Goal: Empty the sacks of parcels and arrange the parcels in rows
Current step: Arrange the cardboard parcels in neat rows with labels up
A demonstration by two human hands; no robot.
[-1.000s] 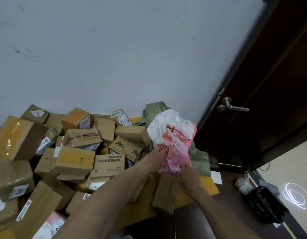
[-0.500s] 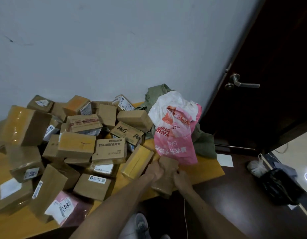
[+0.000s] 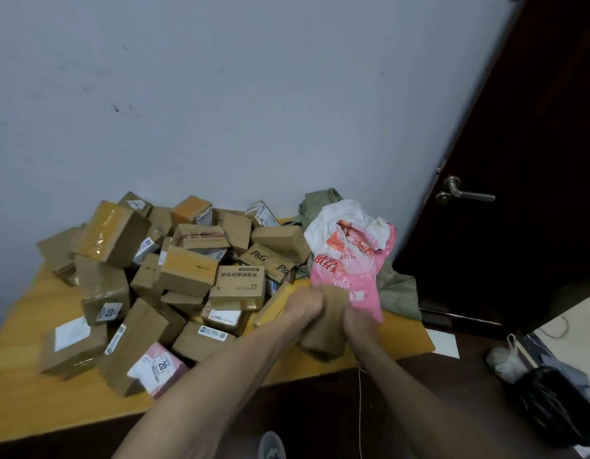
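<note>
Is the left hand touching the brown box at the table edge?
Touching. The head view shows the left hand gripping the brown box on its left side, with no gap.

I noted that the heap of parcels [image 3: 187, 276] covered most of the table [image 3: 25, 329] from the wall [image 3: 254, 94] towards the near edge, blocking passage at surface level. Bare table top showed along the left side and in a small patch at the right corner. The pink-and-white bag [image 3: 350, 260] stood just behind my left hand [image 3: 303, 304] and right hand [image 3: 356, 321], which gripped a brown parcel [image 3: 325, 336] at the near edge. The green sack [image 3: 398, 293] lay behind the bag. The door [image 3: 535, 226] bounded the right side. Open air above the heap permitted approach from overhead.
</note>
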